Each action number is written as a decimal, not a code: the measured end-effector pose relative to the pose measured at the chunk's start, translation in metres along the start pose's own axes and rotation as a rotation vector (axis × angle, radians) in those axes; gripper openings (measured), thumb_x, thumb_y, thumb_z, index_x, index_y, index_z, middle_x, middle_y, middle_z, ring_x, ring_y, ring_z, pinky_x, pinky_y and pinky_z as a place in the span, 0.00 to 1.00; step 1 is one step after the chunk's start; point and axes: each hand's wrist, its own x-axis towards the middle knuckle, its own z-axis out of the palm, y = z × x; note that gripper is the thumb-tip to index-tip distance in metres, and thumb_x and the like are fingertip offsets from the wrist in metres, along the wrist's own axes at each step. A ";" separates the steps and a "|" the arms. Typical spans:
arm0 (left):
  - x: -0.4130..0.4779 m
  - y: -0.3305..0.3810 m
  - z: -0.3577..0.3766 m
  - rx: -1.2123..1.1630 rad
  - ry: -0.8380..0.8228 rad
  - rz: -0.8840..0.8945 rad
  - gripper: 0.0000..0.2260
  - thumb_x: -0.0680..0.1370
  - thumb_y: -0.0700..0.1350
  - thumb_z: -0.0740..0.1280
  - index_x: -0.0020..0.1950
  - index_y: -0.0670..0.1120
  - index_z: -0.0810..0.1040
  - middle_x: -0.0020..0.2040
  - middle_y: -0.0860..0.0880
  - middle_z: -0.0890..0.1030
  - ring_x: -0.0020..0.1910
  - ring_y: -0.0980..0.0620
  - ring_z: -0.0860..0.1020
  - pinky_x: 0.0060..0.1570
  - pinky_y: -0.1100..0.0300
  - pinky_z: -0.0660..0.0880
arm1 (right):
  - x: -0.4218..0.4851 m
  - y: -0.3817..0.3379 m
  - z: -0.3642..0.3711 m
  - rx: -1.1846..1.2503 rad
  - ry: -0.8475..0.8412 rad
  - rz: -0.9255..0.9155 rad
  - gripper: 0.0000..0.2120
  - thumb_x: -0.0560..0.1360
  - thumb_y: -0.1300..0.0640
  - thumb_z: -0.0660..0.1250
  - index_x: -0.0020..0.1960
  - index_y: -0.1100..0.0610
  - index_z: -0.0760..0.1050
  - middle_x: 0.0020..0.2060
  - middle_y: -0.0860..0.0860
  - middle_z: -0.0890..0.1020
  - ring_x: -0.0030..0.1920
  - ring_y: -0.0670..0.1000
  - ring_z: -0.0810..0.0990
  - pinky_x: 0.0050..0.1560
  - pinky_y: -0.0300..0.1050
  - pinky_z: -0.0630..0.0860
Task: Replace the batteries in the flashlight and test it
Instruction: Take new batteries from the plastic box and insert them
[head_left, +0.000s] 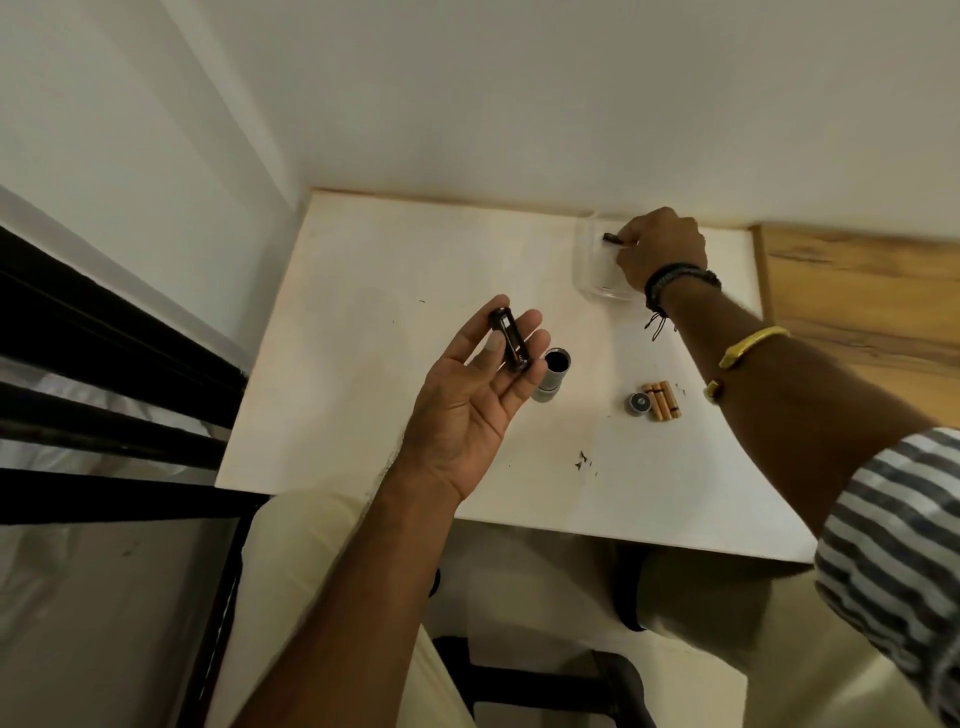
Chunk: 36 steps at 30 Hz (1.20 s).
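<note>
The right hand (660, 249) hides most of what it pinches over the clear container (589, 270); only a small dark battery end (612, 239) shows; the container's contents are unclear; the left hand (483, 384), palm up, loosely holds the black battery holder (510, 340); the flashlight body (552, 375) stands open-ended beside it on the white table (363, 312); tail cap (639, 403) touches gold batteries (661, 400).
</note>
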 end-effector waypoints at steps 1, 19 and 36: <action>0.000 0.000 0.000 0.006 -0.002 0.003 0.17 0.83 0.39 0.61 0.72 0.44 0.72 0.67 0.40 0.78 0.64 0.44 0.79 0.61 0.53 0.78 | 0.000 0.000 0.001 -0.021 0.016 -0.014 0.12 0.76 0.58 0.68 0.58 0.52 0.84 0.58 0.60 0.82 0.59 0.65 0.81 0.59 0.54 0.80; -0.005 -0.007 0.004 0.100 0.006 0.013 0.18 0.80 0.38 0.65 0.71 0.43 0.74 0.66 0.39 0.79 0.63 0.41 0.80 0.58 0.52 0.79 | -0.112 -0.003 -0.037 1.061 -0.042 0.052 0.10 0.75 0.70 0.69 0.47 0.59 0.85 0.44 0.56 0.85 0.44 0.53 0.85 0.53 0.50 0.85; -0.048 -0.038 0.030 0.428 -0.006 0.010 0.16 0.80 0.35 0.66 0.68 0.45 0.78 0.60 0.37 0.82 0.58 0.38 0.82 0.56 0.49 0.80 | -0.249 0.023 -0.074 0.861 0.125 -0.362 0.05 0.74 0.57 0.78 0.49 0.54 0.84 0.38 0.53 0.86 0.36 0.58 0.84 0.35 0.47 0.82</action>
